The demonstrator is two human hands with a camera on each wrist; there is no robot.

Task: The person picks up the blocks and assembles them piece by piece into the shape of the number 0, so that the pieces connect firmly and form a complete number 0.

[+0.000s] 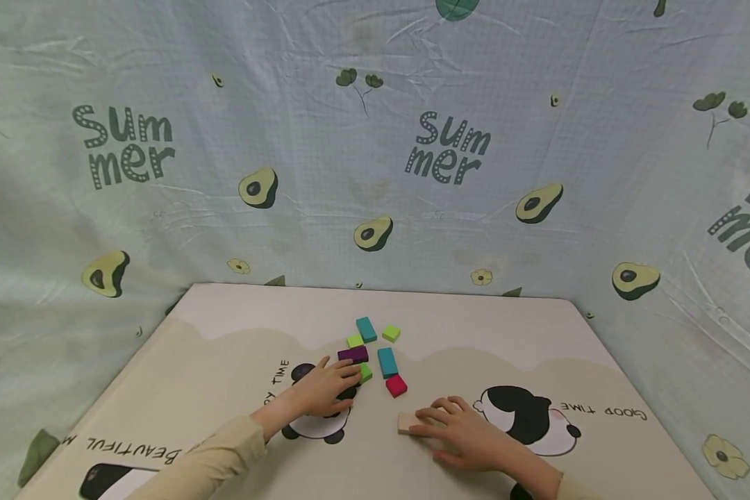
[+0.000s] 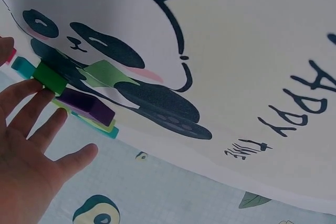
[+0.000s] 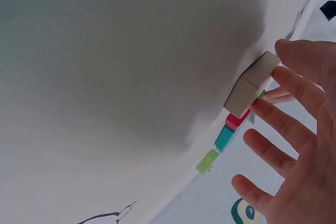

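My left hand (image 1: 326,389) reaches in from the left with fingers spread. Its fingertips are at a green block (image 2: 51,77) beside a purple block (image 1: 353,355). On the right, my right hand (image 1: 462,434) has its fingers at a plain wooden block (image 1: 406,423), partly covered in the head view. The thumb and fingers are spread in the right wrist view, and the wooden block (image 3: 251,86) lies at the index and middle fingertips. A red block (image 1: 396,385) and a teal block (image 1: 387,362) lie between the hands.
Farther back are another teal block (image 1: 366,329) and two lime-green blocks, one at the right (image 1: 391,333) and one at the left (image 1: 355,341). The table (image 1: 475,333) has printed pandas and lettering. A patterned curtain (image 1: 312,229) hangs behind and along the sides.
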